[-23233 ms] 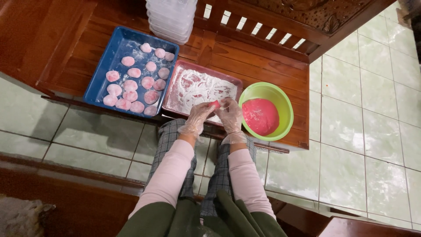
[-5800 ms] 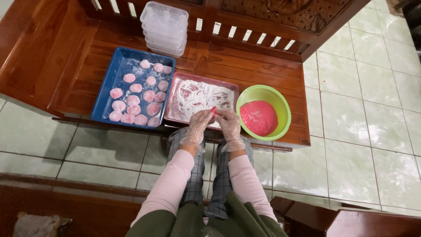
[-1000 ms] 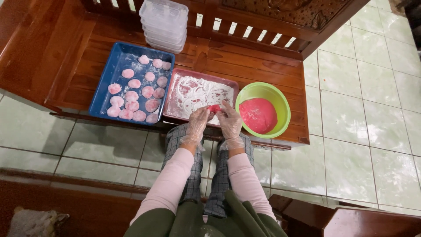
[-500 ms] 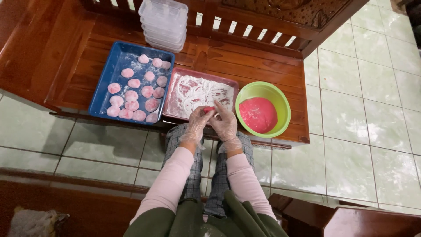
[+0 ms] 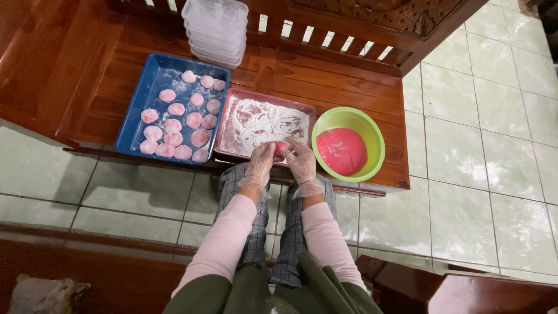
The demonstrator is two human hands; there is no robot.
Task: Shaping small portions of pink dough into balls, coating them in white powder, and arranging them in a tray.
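Left hand [image 5: 260,164] and right hand [image 5: 301,161], both in thin clear gloves, cupped together over the near edge of the red tray [image 5: 232,152], fingers curled around a small pink dough ball [image 5: 281,148] pinched between them. Dough ball only partly visible between the fingertips, just above the tray's near rim. Pale pink sleeves running back to the near edge of the view, checked trousers beneath.

Red tray dusted with white flour, resting on a dark wooden bench [image 5: 325,81]. Touching it on the left, a blue tray [image 5: 131,125] also floured, carrying rows of rounded pink pieces [image 5: 177,125]. Just right of the red tray, a green bowl [image 5: 372,125] holding a mass of red-pink dough [image 5: 342,151]. At the far side of the bench, behind the blue tray, a stack of clear plastic containers [image 5: 215,29] against the slatted backrest. Pale green floor tiles [image 5: 465,151] around the bench on the right and near sides.
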